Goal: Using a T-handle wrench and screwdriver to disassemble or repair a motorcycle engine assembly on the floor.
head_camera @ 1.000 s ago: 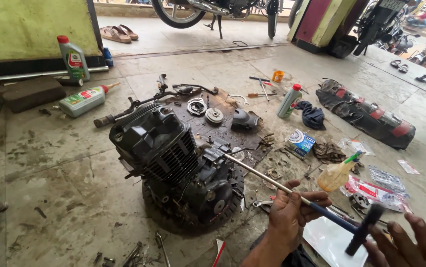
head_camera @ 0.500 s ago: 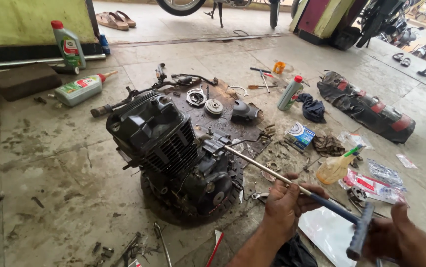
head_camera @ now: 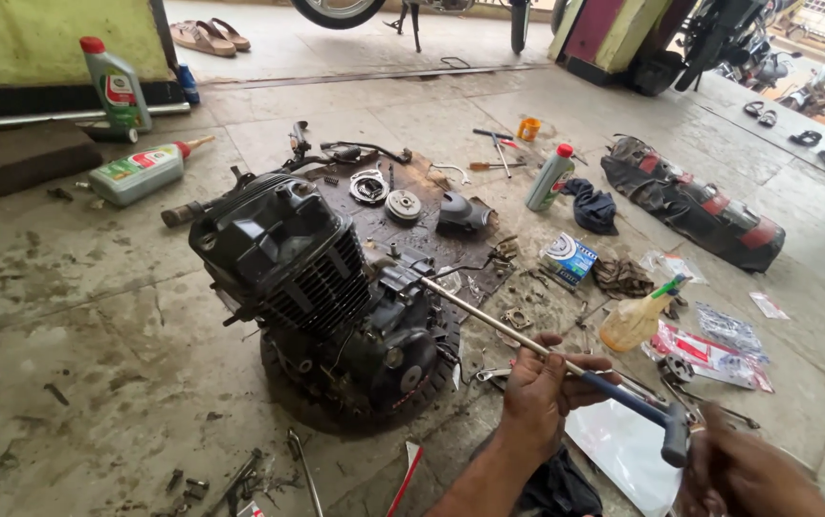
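Note:
A black motorcycle engine (head_camera: 322, 287) lies on the concrete floor on a dark round pad. A long T-handle wrench (head_camera: 527, 340) runs from the engine's right side back toward me. My left hand (head_camera: 542, 388) grips the metal shaft near its blue sleeve. My right hand (head_camera: 743, 469) is at the bottom right, by the grey cross handle (head_camera: 676, 436); its fingers are partly cut off by the frame edge.
Loose engine parts, a clutch plate (head_camera: 403, 204) and a cover lie on a dark mat behind the engine. Oil bottles (head_camera: 140, 172) stand left, a spray can (head_camera: 548, 177) and a yellow squeeze bottle (head_camera: 635, 321) right. A motorcycle seat (head_camera: 695, 206) lies far right. Tools are scattered near my knees.
The view has shifted slightly down and left. Both hands stay on the T-handle wrench, its tip still at the engine; the right hand has slid lower in the view.

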